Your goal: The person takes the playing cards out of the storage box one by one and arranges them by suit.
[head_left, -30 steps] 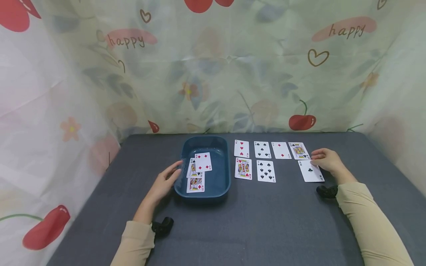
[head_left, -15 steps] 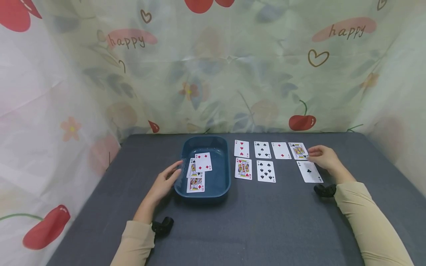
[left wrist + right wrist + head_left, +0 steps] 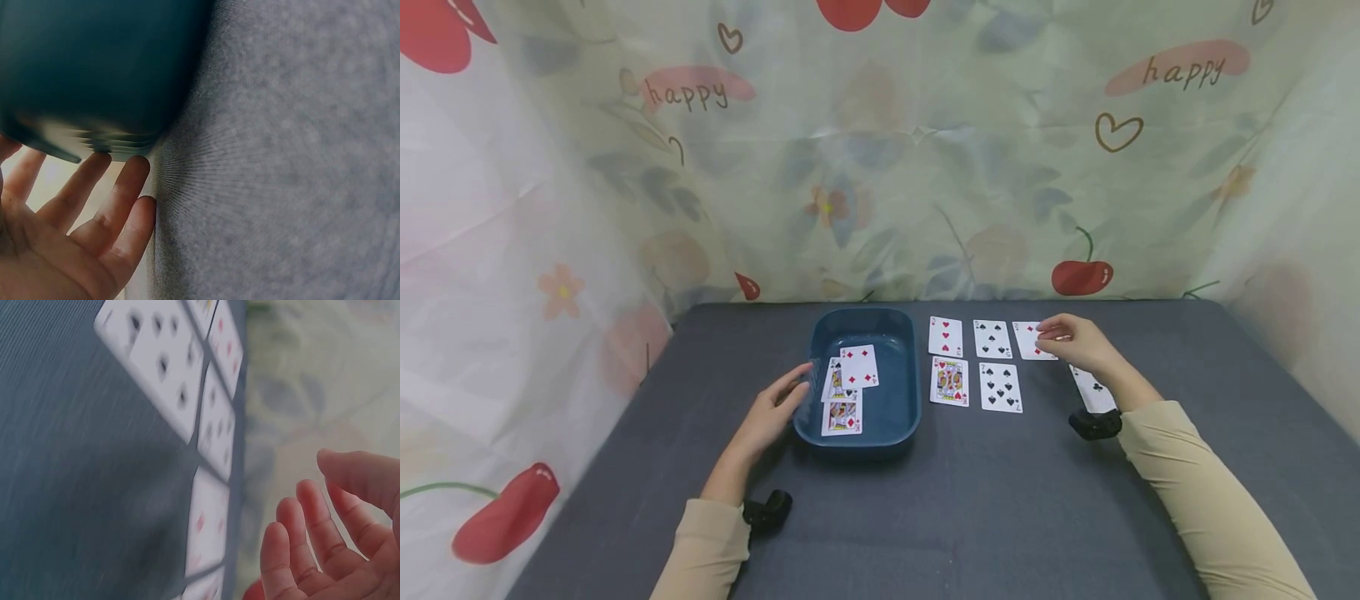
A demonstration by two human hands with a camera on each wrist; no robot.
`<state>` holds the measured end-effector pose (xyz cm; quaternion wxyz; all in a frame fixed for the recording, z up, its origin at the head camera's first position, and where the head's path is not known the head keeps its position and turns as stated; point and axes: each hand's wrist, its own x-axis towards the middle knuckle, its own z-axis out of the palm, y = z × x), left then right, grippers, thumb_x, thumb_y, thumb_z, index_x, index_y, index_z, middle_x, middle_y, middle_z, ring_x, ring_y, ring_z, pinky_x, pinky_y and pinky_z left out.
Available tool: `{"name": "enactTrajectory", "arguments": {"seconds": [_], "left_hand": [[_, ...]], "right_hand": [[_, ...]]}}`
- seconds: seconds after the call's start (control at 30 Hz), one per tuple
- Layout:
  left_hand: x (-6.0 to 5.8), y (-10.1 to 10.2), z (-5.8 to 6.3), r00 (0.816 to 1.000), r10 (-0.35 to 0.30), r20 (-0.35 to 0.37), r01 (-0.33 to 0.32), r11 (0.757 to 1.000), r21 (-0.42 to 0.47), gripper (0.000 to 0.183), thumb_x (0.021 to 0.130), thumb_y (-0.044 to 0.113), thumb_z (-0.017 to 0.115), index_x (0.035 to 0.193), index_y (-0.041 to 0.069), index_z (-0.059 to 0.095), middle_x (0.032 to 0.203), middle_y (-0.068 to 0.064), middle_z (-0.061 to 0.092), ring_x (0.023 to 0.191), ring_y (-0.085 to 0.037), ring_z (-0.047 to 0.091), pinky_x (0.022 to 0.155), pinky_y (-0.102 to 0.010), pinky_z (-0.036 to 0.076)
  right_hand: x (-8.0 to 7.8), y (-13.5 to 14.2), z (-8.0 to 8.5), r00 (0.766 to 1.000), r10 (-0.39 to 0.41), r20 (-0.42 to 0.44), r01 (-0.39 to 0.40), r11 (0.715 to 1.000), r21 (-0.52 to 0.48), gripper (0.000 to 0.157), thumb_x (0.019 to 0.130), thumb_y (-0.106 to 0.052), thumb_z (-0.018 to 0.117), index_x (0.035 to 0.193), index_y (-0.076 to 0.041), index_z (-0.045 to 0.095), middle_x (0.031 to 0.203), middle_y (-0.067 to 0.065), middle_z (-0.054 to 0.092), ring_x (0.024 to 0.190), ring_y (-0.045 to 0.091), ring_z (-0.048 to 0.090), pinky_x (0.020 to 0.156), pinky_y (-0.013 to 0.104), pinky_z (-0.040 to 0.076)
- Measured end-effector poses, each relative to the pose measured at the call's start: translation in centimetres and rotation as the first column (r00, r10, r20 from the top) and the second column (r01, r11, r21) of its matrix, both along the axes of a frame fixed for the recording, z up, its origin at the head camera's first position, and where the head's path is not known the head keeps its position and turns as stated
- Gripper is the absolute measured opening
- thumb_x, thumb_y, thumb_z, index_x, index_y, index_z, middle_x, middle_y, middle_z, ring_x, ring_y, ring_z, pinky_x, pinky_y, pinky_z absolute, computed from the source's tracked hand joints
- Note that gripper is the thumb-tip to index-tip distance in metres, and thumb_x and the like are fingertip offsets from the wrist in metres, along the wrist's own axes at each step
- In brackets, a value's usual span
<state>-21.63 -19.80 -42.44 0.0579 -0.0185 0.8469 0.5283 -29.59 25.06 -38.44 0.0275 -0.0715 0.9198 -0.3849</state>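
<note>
Head view: a dark table [image 3: 925,517] bears a blue, round-cornered tray [image 3: 892,404], with the left hand [image 3: 771,408] at its left wall, fingers parted. The right hand [image 3: 1084,345], loosely bent, a narrow gap below its thumb, partly covers a diamond card [image 3: 1025,343]. White playing cards [image 3: 1001,387] lie face up beside the tray (three more overlap inside), showing red or black pips or multicoloured court figures.

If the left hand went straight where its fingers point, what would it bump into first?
Probably the blue tray: the left hand is right at its side, maybe even touching.
</note>
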Motion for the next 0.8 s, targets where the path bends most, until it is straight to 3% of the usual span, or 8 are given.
{"name": "enactTrajectory", "arguments": {"seconds": [0.13, 0.4, 0.8], "left_hand": [[0.0, 0.0, 0.0, 1.0, -0.001, 0.001, 0.001, 1.0, -0.003, 0.045, 0.097, 0.041, 0.044, 0.141, 0.031, 0.038, 0.15, -0.011, 0.034, 0.138, -0.032, 0.033, 0.107, -0.055, 0.034], [-0.1, 0.0, -0.1, 1.0, 0.0, -0.005, 0.0, 1.0, -0.011, 0.045, 0.097, 0.04, 0.045, 0.141, 0.031, 0.039, 0.15, -0.011, 0.035, 0.138, -0.032, 0.033, 0.108, -0.056, 0.032], [-0.1, 0.0, -0.2, 1.0, 0.002, -0.002, -0.002, 1.0, -0.005, 0.044, 0.097, 0.04, 0.045, 0.14, 0.032, 0.039, 0.15, -0.01, 0.035, 0.138, -0.032, 0.033, 0.108, -0.056, 0.032]], "right_hand": [[0.0, -2.4, 0.8, 0.997, 0.071, -0.038, -0.071, 0.997, -0.013, 0.038, 0.09, -0.017, 0.059, 0.12, 0.005, 0.053, 0.115, 0.026, 0.059, 0.104, 0.035, 0.06, 0.081, 0.036, 0.051], [-0.4, -6.5, 1.5, 0.976, 0.202, -0.081, -0.208, 0.976, -0.069, 0.033, 0.087, -0.011, 0.063, 0.114, 0.006, 0.056, 0.108, 0.025, 0.063, 0.095, 0.03, 0.063, 0.072, 0.022, 0.047], [-0.2, -11.9, 2.2, 0.948, 0.309, -0.073, -0.316, 0.94, -0.127, 0.031, 0.086, -0.012, 0.064, 0.113, 0.003, 0.058, 0.107, 0.019, 0.063, 0.096, 0.028, 0.063, 0.079, 0.029, 0.049]]}}
